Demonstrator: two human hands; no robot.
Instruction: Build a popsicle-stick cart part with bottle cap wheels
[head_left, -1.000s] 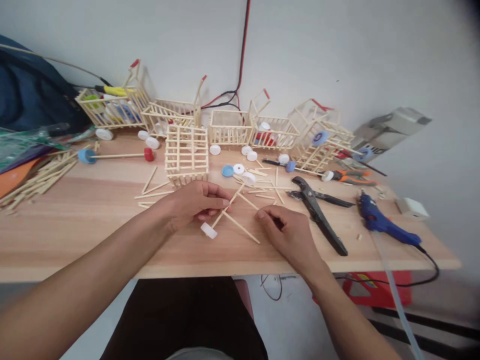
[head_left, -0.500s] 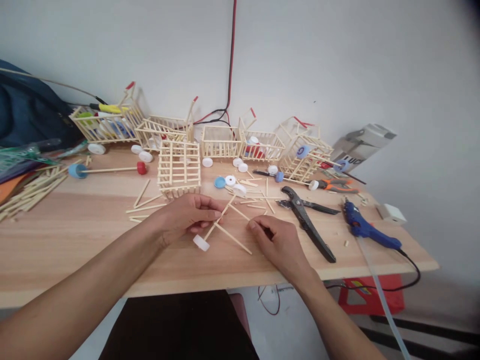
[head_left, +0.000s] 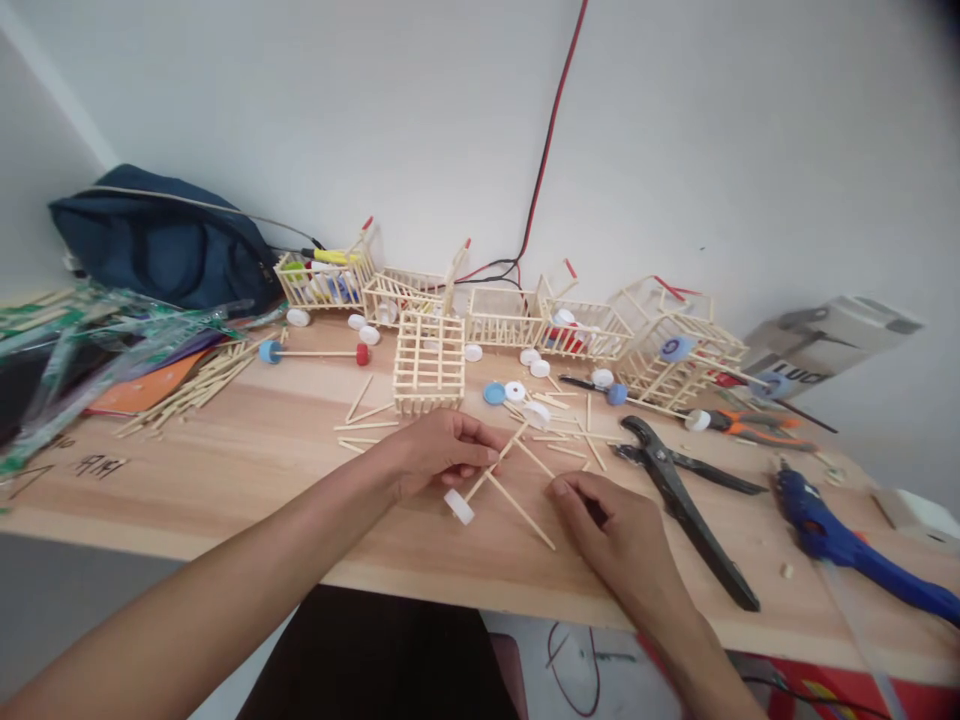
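Note:
My left hand (head_left: 442, 452) pinches a thin wooden stick (head_left: 491, 467) that carries a white bottle cap (head_left: 458, 506) on its lower end. Two more sticks branch from it, one running toward the table's front edge (head_left: 521, 510). My right hand (head_left: 611, 525) rests on the wooden table (head_left: 262, 470) with its fingers curled, its fingertips at the far end of another stick. What it holds, if anything, is hidden. A small stick cage (head_left: 429, 363) stands just behind my left hand.
Several stick carts (head_left: 570, 328) line the wall with loose caps and sticks before them. Black pliers (head_left: 686, 500), orange-handled cutters (head_left: 739, 424) and a blue glue gun (head_left: 840, 545) lie right. A dark bag (head_left: 161, 245), a stick pile (head_left: 187, 385) and plastic sheets lie left.
The camera has swung to the left, bringing the bag and the left part of the table into view. Both hands keep the same hold on the stick assembly.

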